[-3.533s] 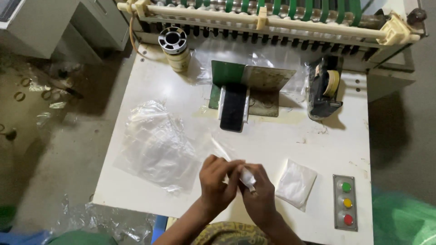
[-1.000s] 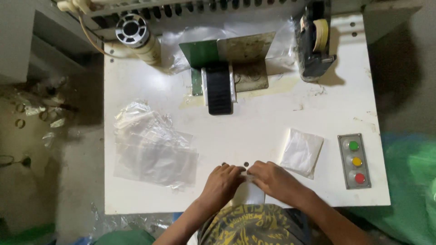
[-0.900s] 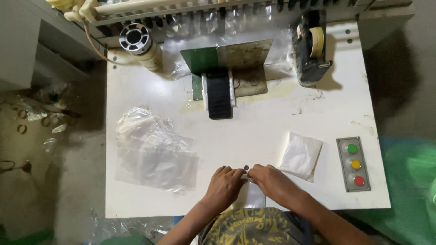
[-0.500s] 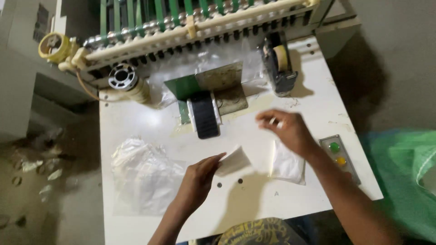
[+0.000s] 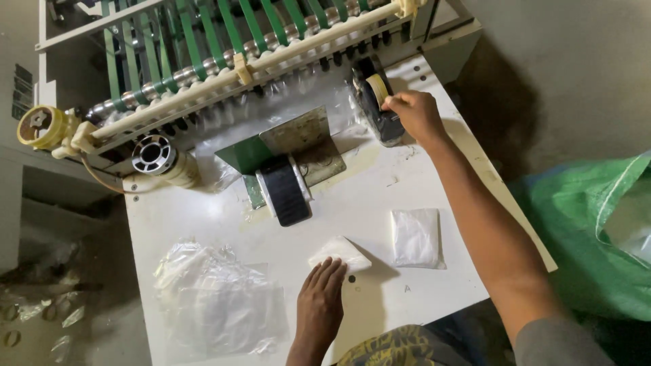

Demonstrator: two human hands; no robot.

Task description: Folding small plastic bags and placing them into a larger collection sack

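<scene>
White folded packet (image 5: pixel 340 253) is pinned flat on the table (image 5: pixel 203 224) under the open left hand (image 5: pixel 320 305), while tape is being reached for: the right hand (image 5: pixel 415 115) is closed on the tape dispenser (image 5: pixel 377 108).

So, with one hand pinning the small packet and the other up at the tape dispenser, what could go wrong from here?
The left hand holds the small folded white packet only by its near edge, so it may unfold or slide. The right hand is stretched to the dark tape dispenser, whose cutting edge could nick a fingertip. The pile of loose clear plastic bags lies beside the left forearm and could be swept off the white table.
</scene>
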